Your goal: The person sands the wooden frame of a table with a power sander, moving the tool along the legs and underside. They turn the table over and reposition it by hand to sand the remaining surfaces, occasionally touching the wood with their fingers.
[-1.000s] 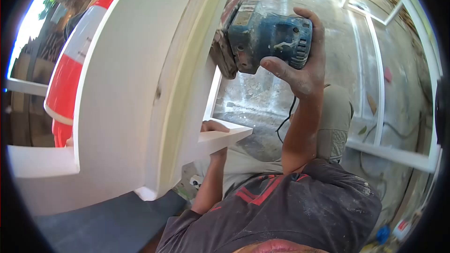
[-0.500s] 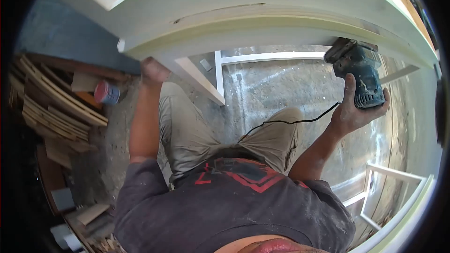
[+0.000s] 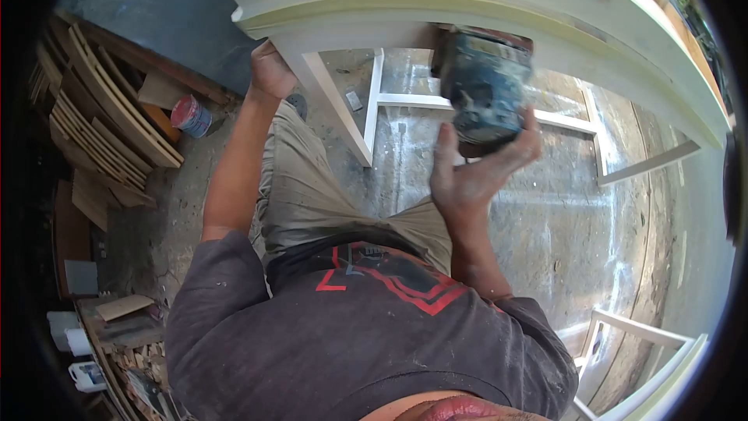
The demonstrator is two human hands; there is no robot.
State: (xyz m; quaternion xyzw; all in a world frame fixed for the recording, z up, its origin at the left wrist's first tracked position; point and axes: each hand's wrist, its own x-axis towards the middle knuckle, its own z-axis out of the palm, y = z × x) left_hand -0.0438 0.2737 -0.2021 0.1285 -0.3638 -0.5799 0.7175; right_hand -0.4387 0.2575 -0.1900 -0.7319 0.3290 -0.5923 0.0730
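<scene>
A dark, paint-smeared electric sander (image 3: pixel 487 90) is in my right hand (image 3: pixel 479 175), thumb on one side and fingers round the other. Its pad side is up against the underside rail of a white wooden frame (image 3: pixel 374 35). My left hand (image 3: pixel 273 70) grips the frame near its left corner, beside a white leg (image 3: pixel 339 105). The fingertips of this hand are hidden behind the wood. A crack or seam line runs along the upper board of the frame.
Stacked wooden boards (image 3: pixel 101 101) lean at the left, beside a red-and-white paint bucket (image 3: pixel 191 117). White frame pieces (image 3: pixel 596 132) stand beyond on the dusty concrete floor (image 3: pixel 530 242). Another white frame (image 3: pixel 631 327) is at lower right. A white jug (image 3: pixel 87 376) sits at lower left.
My right hand has moved the sander left along the rail, from near the right end toward the middle. My left hand keeps its place on the frame; the whole view has shifted slightly.
</scene>
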